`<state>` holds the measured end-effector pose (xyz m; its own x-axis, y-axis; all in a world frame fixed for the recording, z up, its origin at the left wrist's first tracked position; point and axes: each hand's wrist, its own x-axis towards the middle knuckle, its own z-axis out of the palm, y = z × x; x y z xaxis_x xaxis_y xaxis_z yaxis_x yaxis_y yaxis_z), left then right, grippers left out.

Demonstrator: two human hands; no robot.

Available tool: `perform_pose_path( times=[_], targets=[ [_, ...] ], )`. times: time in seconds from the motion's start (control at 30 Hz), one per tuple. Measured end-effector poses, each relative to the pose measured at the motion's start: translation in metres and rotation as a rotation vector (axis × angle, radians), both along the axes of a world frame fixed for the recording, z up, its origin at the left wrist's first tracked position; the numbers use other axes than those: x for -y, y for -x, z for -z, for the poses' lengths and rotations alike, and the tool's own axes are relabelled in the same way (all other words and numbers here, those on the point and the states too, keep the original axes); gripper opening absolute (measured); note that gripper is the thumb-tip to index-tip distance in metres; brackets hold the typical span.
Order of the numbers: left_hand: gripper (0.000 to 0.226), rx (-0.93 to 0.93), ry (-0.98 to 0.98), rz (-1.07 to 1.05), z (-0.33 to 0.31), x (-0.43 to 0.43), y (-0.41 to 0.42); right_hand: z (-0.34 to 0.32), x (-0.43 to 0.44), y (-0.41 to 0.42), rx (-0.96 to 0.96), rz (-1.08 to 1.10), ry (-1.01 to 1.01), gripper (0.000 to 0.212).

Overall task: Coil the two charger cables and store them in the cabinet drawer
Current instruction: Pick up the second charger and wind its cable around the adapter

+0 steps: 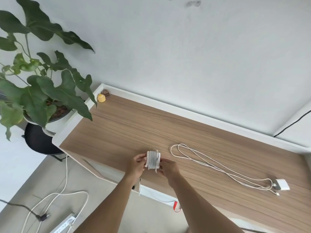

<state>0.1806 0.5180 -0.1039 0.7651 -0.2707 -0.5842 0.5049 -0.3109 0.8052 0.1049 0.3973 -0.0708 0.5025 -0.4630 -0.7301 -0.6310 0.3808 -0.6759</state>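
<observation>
At nine o'clock a leafy potted plant (38,91) stands beside the wooden cabinet top (134,125), below a plain white wall (185,47). Near six o'clock the left hand (136,163) and right hand (168,167) pinch the wound charger (153,159) between them above the front edge. At four o'clock the loose cable (210,163) lies uncoiled, its white adapter (282,184) at the right end.
</observation>
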Motion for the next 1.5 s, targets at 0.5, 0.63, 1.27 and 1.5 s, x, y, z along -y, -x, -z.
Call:
perform_pose_path(
  times=[0.5,0.63,1.27,1.5],
  targets=[
    [0.015,0.695,-0.352,0.169,-0.065,0.051,-0.006,-0.028,0.072,0.019,0.019,-0.087,0.211,0.02],
    [0.014,0.717,-0.311,0.542,-0.072,0.108,0.023,-0.032,0.111,0.048,0.01,-0.088,0.293,0.023],
    [0.009,0.793,-0.311,1.068,-0.056,0.331,0.159,-0.024,0.311,0.23,-0.252,0.171,0.667,0.021],
    [0.02,0.855,-0.217,1.161,-0.038,0.421,0.229,-0.005,0.361,0.309,-0.387,0.343,0.543,0.046]
  ],
)
